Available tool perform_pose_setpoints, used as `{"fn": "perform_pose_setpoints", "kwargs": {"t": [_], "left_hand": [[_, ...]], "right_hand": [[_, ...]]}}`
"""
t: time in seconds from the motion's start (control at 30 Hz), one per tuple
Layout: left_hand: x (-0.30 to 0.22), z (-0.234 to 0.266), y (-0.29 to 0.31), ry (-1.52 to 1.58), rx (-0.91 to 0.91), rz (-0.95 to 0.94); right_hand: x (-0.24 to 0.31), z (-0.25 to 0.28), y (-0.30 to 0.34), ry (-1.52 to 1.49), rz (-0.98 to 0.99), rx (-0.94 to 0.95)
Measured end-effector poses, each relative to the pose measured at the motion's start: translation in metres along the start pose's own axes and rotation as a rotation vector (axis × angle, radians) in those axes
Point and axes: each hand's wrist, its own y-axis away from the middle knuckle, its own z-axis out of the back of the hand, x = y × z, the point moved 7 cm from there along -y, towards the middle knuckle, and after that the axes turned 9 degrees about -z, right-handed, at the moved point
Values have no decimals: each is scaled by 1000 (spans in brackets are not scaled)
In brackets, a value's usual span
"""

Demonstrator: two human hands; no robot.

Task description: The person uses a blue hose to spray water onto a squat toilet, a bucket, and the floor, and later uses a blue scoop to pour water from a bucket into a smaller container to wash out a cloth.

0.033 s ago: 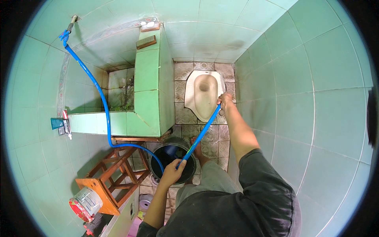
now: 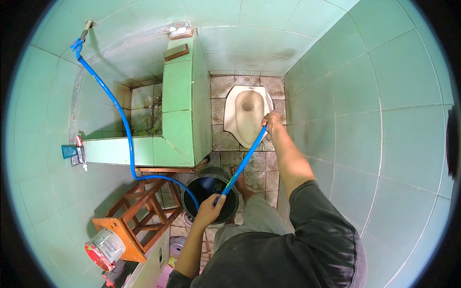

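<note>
A blue hose (image 2: 126, 120) runs from a tap (image 2: 88, 26) on the left wall, over the tiled ledge, down to a black bucket (image 2: 230, 211) of dark water. Between my hands a straight blue length of hose (image 2: 246, 161) slants up to the right. My left hand (image 2: 210, 210) is closed round its lower end, above the bucket. At the upper end my right hand (image 2: 272, 124) grips it beside the right rim of a white squat toilet (image 2: 230, 113). Whether this length joins the hose by the bucket is hidden behind my left hand. No water shows coming out.
A green tiled basin ledge (image 2: 177, 125) stands left of the toilet, with a scrubbing brush (image 2: 176, 52) on top. Left of the bucket lies a wooden stool (image 2: 139, 206) beside a paint-smeared pail (image 2: 105, 247). A tiled wall (image 2: 355, 144) closes in my right side.
</note>
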Motion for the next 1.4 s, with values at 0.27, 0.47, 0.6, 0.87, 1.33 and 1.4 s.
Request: {"fn": "perform_pose_setpoints", "kwargs": {"t": [0.27,0.47,0.6,0.87,1.33,1.4], "left_hand": [[17,20,5,121,-85,104],[26,28,-1,178,-105,163],[20,33,-4,178,-100,179],[9,30,-1,167,-51,259],[30,15,15,54,31,230],[28,15,16,-6,41,231]], "right_hand": [[-16,-47,39,-199,-34,-79],[-25,-49,36,-398,-74,-76],[-38,-36,31,-490,-86,-109],[-85,28,6,-554,-167,-310],[-147,85,-29,-369,-404,-69],[-154,94,-34,-340,-416,-82]]}}
